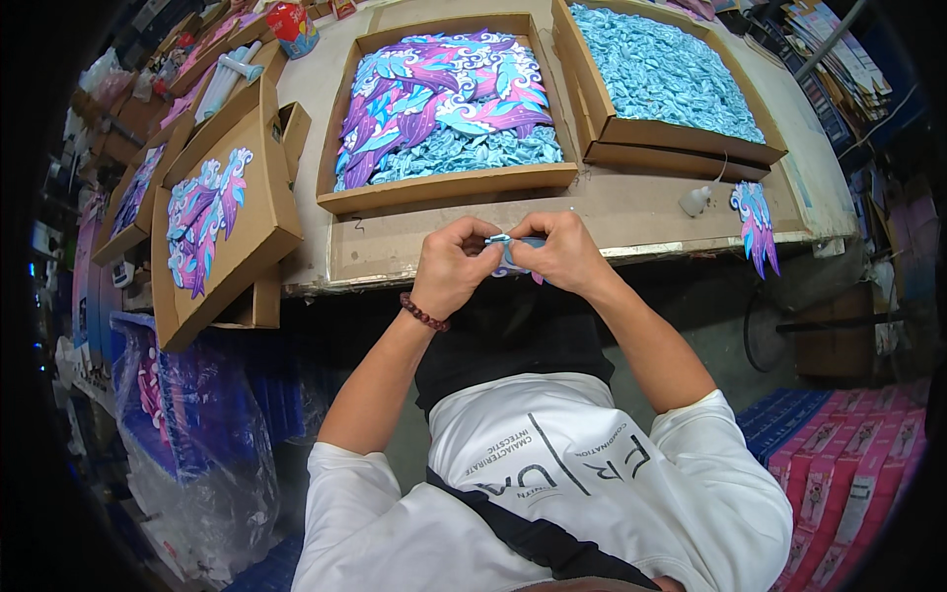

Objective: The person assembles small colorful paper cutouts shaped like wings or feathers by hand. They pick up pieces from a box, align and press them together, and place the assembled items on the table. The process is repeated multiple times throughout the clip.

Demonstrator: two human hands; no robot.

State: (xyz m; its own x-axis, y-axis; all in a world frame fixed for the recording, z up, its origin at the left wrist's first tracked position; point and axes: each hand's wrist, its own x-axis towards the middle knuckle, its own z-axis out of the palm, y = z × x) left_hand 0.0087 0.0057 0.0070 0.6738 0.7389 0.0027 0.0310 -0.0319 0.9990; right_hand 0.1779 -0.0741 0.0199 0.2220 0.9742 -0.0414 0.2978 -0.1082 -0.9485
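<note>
The person's left hand (pixel 456 264) and right hand (pixel 564 255) met in front of the body, just at the near edge of the tabletop (pixel 631 212). In both hands the grip was together: thumb and forefinger were pinched on a small light-blue piece (pixel 501 239). Under the fingers one could see a part of a printed item (pixel 507 266) in blue, purple and pink, but most of it was hidden, so it could not be told if the two were already joined.

As it seemed, the work on this one was in its middle, because neither hand had let it go. Beyond the hands, the open box (pixel 454 187) held a pile of wing-like cut-outs (pixel 444 89), lying over loose blue pieces (pixel 473 158). Whether these cut-outs were finished, the view did not show. The right-hand box (pixel 681 145) was filled with similar blue bits (pixel 661 69), so probably a lot was left to do. Near the right end, a single cut-out (pixel 755 222) lay at the edge, not far from a small white bottle (pixel 694 202). Several others (pixel 204 219) were at the brown carton (pixel 281 227) on the left, maybe a separate batch.
</note>
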